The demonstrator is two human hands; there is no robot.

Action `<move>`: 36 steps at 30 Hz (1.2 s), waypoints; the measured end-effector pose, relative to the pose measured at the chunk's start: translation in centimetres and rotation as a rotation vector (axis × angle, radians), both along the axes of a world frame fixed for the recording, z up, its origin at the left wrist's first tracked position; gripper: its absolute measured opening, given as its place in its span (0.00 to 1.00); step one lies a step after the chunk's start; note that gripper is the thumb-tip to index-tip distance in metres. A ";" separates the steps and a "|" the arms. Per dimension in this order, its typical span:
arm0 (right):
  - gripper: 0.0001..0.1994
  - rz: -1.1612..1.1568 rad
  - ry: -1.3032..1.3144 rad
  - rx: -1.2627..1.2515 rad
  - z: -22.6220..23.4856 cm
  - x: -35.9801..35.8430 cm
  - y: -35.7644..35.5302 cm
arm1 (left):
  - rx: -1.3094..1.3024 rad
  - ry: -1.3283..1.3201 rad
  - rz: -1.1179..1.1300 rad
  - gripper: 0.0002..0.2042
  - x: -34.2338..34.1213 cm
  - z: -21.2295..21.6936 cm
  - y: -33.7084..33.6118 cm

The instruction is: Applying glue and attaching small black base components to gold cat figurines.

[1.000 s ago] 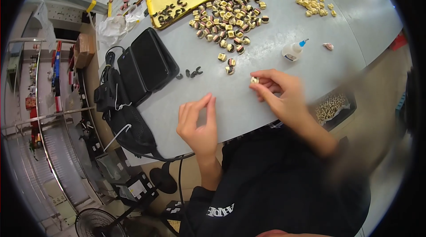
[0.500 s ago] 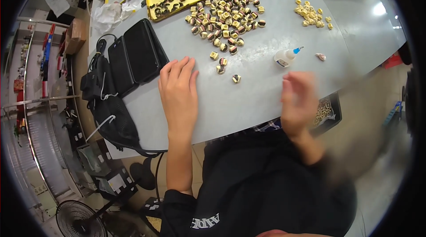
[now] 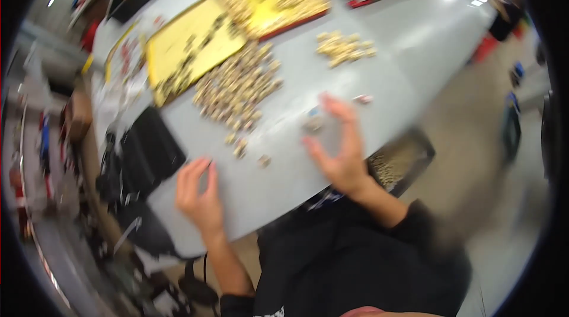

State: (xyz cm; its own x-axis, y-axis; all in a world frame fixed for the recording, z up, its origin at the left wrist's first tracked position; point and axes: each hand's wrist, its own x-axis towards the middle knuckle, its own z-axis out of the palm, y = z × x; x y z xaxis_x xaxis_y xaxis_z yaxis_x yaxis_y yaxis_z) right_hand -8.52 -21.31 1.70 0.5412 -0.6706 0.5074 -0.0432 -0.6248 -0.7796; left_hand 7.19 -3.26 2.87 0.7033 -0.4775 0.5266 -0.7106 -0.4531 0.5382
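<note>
Lower left of centre, the left hand (image 3: 201, 201) has drawn its fingertips together; blur hides whether they hold anything. Right of centre, the right hand (image 3: 344, 163) has spread, seemingly empty, near the blue-tipped bottle (image 3: 313, 122) at mid-frame.

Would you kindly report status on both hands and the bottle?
Left hand nearly pinched, too blurred to confirm a hold. Right hand open by the bottle, contact unclear. Small loose piece on the table between them.
</note>
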 end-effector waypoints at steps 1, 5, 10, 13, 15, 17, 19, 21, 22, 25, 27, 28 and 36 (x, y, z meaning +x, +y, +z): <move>0.25 0.009 0.042 0.002 0.1 0.2 0.1 | -0.057 0.062 0.001 0.06 -0.3 0.3 0.4; 0.24 0.091 0.124 0.144 -0.1 0.5 -0.4 | -0.324 0.350 -0.102 0.07 -1.6 0.2 1.5; 0.19 0.174 0.046 0.237 0.3 0.7 -0.5 | -0.433 0.618 -0.195 0.07 -3.4 -1.0 1.8; 0.17 0.207 -0.104 0.311 1.1 0.6 0.1 | -0.619 0.825 -0.319 0.08 -4.9 -1.8 1.9; 0.15 0.399 -0.263 0.724 1.2 0.6 0.7 | -0.618 0.838 -0.291 0.09 -5.4 -1.8 1.8; 0.14 0.495 -0.338 0.932 1.3 0.6 0.9 | -0.606 0.857 -0.240 0.10 -5.8 -1.8 1.5; 0.12 0.496 -0.329 0.866 1.5 0.9 0.7 | -0.612 0.842 -0.234 0.10 -6.0 -2.1 1.7; 0.11 0.496 -0.328 0.830 1.4 1.1 0.8 | -0.616 0.808 -0.238 0.11 -6.0 -2.4 1.8; 0.12 0.553 -0.386 0.951 1.2 1.2 0.8 | -0.617 0.805 -0.243 0.11 -6.0 -2.5 1.7; 0.14 0.671 -0.514 1.179 0.2 1.7 1.0 | -0.615 0.754 -0.324 0.11 -5.9 -2.5 1.6; 0.14 0.650 -0.543 1.273 -1.1 2.0 1.1 | -0.616 0.751 -0.323 0.12 -6.2 -2.3 1.3; 0.15 0.643 -0.558 1.319 -1.3 2.2 1.2 | -0.620 0.752 -0.310 0.12 -6.3 -2.3 1.2; 0.15 0.576 -0.480 1.316 -0.9 2.3 1.4 | -0.559 0.656 -0.252 0.12 -6.6 -2.7 1.5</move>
